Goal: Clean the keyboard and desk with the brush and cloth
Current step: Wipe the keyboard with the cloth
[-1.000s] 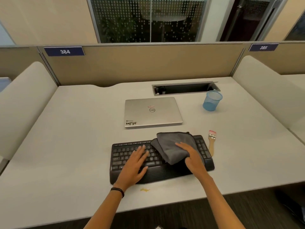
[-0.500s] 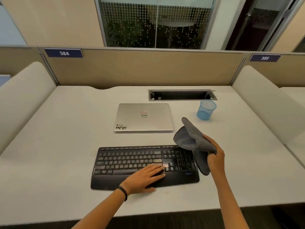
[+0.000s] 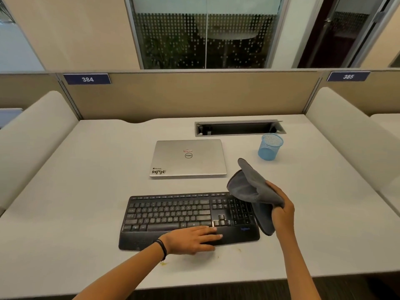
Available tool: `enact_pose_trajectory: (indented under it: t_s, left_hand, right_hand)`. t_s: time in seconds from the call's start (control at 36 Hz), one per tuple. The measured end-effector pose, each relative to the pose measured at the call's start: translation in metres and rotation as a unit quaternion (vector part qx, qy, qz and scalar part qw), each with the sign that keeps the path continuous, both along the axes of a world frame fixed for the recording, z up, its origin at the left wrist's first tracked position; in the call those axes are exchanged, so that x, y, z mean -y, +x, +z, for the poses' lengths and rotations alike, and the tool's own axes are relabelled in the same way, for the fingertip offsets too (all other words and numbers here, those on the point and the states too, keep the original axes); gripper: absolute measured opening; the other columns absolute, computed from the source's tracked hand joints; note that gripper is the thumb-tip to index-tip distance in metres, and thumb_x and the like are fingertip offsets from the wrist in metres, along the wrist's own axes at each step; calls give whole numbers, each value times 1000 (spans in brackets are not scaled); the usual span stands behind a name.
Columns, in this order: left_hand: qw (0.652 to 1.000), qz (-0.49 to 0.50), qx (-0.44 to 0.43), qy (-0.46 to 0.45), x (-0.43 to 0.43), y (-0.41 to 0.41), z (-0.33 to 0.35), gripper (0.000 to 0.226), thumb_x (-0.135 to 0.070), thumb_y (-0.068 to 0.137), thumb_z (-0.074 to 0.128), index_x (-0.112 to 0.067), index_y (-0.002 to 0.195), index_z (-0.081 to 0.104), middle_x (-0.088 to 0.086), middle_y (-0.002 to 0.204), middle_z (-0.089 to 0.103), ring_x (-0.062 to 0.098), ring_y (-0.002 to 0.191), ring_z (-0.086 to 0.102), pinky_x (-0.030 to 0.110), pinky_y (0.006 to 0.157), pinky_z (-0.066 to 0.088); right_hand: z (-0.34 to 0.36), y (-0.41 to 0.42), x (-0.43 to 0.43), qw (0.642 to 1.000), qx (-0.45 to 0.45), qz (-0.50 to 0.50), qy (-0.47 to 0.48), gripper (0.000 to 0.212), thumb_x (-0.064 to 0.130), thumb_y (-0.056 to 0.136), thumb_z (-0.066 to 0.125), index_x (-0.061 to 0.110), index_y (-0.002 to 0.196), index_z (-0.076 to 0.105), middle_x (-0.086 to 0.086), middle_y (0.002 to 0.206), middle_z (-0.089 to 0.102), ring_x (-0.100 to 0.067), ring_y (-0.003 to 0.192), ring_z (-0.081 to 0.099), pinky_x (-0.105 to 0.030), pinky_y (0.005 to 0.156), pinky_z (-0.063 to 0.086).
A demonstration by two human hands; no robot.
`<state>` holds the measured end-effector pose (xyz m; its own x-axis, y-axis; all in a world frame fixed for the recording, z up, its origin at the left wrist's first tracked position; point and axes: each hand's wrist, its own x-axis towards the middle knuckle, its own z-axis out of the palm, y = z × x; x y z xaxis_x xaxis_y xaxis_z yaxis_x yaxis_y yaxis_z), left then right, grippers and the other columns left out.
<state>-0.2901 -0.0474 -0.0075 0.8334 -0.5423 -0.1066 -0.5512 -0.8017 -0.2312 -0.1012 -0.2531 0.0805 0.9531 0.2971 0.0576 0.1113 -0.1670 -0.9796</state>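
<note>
Your right hand (image 3: 281, 211) has its fingers curled round a bunched fold of the grey cloth (image 3: 251, 187), which it holds in the air off the 3 o'clock end of the keyboard (image 3: 184, 213). One flap stands up toward 12 o'clock and another hangs down past the keyboard's corner. The cloth looks soft, light and floppy, so it will probably drape and drag wherever it is loose. Gather it into a pad under your fingers rather than pinching one edge, or the trailing flap may catch on the keys. Your left hand (image 3: 192, 239) lies flat with straight fingers on the palm rest at the keyboard's 6 o'clock edge, holding nothing and only pressing down. That is a sensible place to steady it: the keyboard looks rigid and fairly light, with a smooth base that may slide on the desk (image 3: 86, 191) if you wipe hard without bracing it. Push on the solid rest, not on the keys, which give under pressure. The keyboard sits toward 6 o'clock on the desk, with the closed laptop (image 3: 188, 158) just beyond it at 12 o'clock and the blue mesh cup (image 3: 270, 149) near 1 o'clock. Yellowish specks (image 3: 163, 263) lie on the desk at the keyboard's 6 o'clock side and will likely need a firmer wipe. The brush does not show here.
</note>
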Motion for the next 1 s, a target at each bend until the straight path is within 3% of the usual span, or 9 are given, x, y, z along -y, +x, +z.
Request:
enact_pose_trajectory:
  t_s: [0.08,0.28,0.39,0.44,0.56,0.72,0.81,0.92,1.0]
  left_hand:
    - [1000,-4,6,8,-2,2,1,50,-15,82,59,-19,131,47,10,153,29,32,140,27,40,113,25]
    - [1000,19,-3,20,-15,11,-2,58,-14,85,65,-21,136,39,9,155,23,33,140,26,40,111,33]
    - [998,20,19,48,-22,16,0,65,-16,79,74,-23,135,42,8,153,28,31,138,31,36,111,28]
    - [998,16,28,49,-24,19,2,65,-17,77,76,-24,133,44,8,151,32,30,137,34,35,110,28]
    - [998,8,53,37,-28,25,4,58,-16,78,73,-23,130,49,8,149,37,29,135,38,35,109,30]
    - [998,5,56,39,-34,31,5,54,-16,77,75,-22,126,53,9,150,36,29,135,38,35,110,31]
    - [997,4,60,44,-38,34,5,52,-16,76,77,-22,122,54,9,150,35,31,135,37,37,111,32]
    - [995,-5,87,42,-43,34,5,38,-18,80,73,-23,115,58,8,149,37,30,135,37,37,111,33]
    - [992,-17,113,52,-48,33,3,22,-22,86,67,-24,107,62,7,148,38,30,135,37,37,112,32]
  right_hand:
    - [-2,-2,1,1000,7,5,-5,41,-13,91,33,-2,124,54,-16,126,56,-27,113,52,-35,93,43]
    - [-1,0,-2,1000,6,1,-2,33,-4,95,38,-4,125,52,-19,125,56,-36,114,52,-36,92,42]
    - [6,-2,-3,1000,18,15,12,41,-2,86,38,-2,125,53,-12,124,56,-24,109,52,-31,91,42]
    - [6,-1,-4,1000,18,11,13,46,7,83,38,-3,125,53,-12,123,55,-25,110,52,-32,91,42]
    - [4,3,-6,1000,8,-4,6,38,-11,92,35,-4,125,53,-20,126,55,-31,113,53,-37,94,43]
    - [8,0,-6,1000,14,-4,16,46,7,82,37,-2,125,54,-14,124,57,-27,111,53,-35,93,43]
    - [9,-1,-7,1000,17,-3,15,42,0,85,37,-2,124,54,-15,124,56,-29,111,53,-37,93,43]
    - [10,2,-8,1000,9,-22,4,40,-14,91,34,-3,125,52,-21,126,55,-32,112,52,-38,93,42]
    - [13,0,-9,999,8,-32,7,38,-11,93,34,-3,125,51,-19,126,55,-32,114,52,-39,95,42]
